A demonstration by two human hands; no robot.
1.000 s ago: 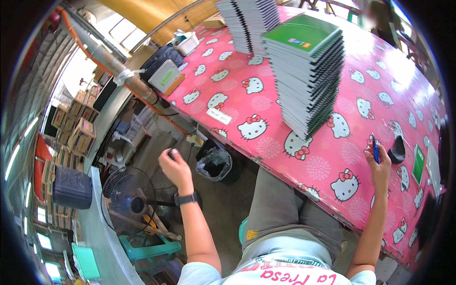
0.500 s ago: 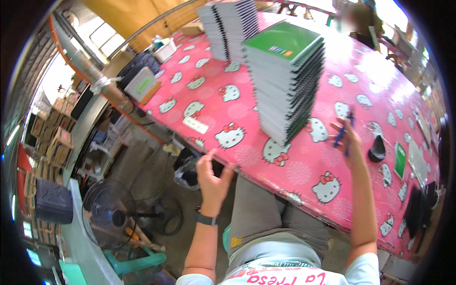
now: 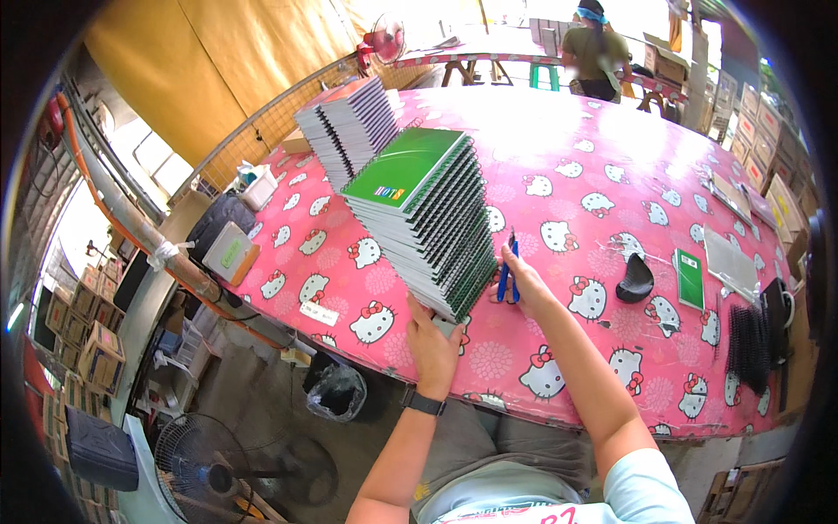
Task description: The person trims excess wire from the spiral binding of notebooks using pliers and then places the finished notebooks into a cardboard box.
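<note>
A tall stack of spiral notebooks (image 3: 410, 240), green cover on top and black coils along its right side, stands on the pink cat-patterned tablecloth (image 3: 489, 360). My left hand (image 3: 432, 349) cups the stack's lower near corner, fingers on its left face and thumb to the right; some fingertips are hidden. Beside the coiled side, my right hand (image 3: 528, 293) holds blue-handled pliers (image 3: 509, 278) upright. It is close to the stack; whether it touches cannot be told. Behind rises a second stack of notebooks (image 3: 336, 140), also with black coils.
Right of my right hand lie a black scoop-shaped piece (image 3: 635, 279), a green notebook (image 3: 689, 279) and a bundle of black coils (image 3: 747, 349). A bin with a plastic liner (image 3: 336, 393) and a standing fan (image 3: 209, 472) are below left. A person (image 3: 596, 52) stands far back.
My left hand has moved from the table edge onto the stack's lower corner. My right hand, still holding the pliers, has come closer to the coils. The view has shifted, showing more background.
</note>
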